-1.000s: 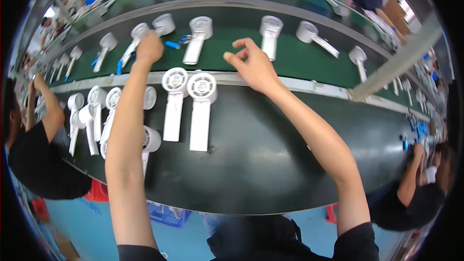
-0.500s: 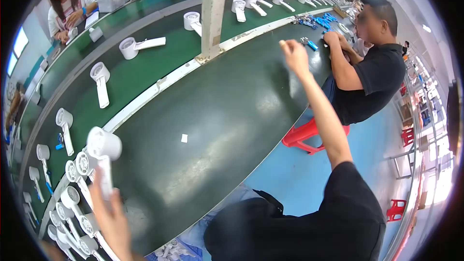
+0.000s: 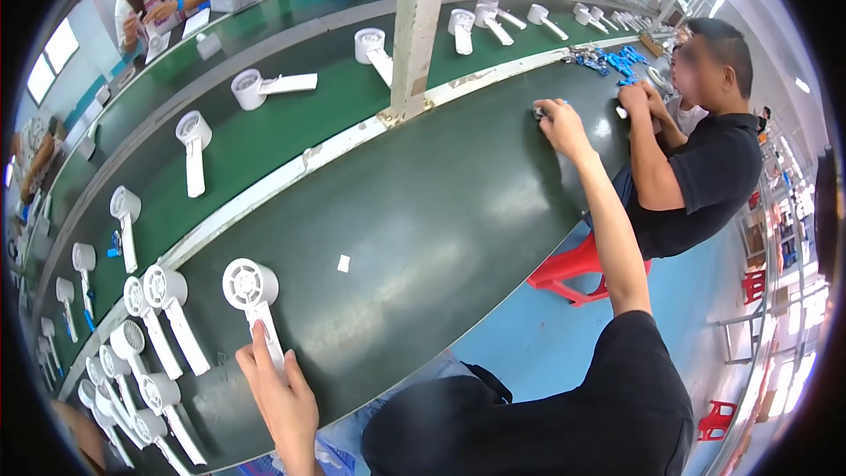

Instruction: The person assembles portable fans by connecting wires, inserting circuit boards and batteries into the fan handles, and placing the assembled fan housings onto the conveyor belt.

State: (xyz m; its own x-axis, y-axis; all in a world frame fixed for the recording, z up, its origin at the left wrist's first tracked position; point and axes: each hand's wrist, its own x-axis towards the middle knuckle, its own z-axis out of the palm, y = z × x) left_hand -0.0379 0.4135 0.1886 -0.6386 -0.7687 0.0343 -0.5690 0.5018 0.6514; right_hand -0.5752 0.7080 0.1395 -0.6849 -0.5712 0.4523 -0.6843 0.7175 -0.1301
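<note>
My left hand point(image 3: 278, 392) grips the handle of a white handheld fan point(image 3: 249, 284) just above the near left of the dark green table. The fan's round grille faces up. My right hand point(image 3: 564, 128) is far out over the table, its fingers closed on a small blue part point(image 3: 540, 112) with a silvery end, mostly hidden by the fingers. To the left of my left hand, several white fans point(image 3: 165, 286) lie clustered along the table edge, grilles showing.
A green conveyor belt point(image 3: 291, 128) with spaced white fan bodies runs beyond a pale rail. A post point(image 3: 416, 35) rises from the rail. A small white square point(image 3: 344, 263) lies on the table. A co-worker in black point(image 3: 705, 141) sits at right near blue parts point(image 3: 624, 62).
My left hand has brought the fan rightward and turned its grille up. My right hand has closed on the blue part lying beyond it before. The view has shifted slightly.
</note>
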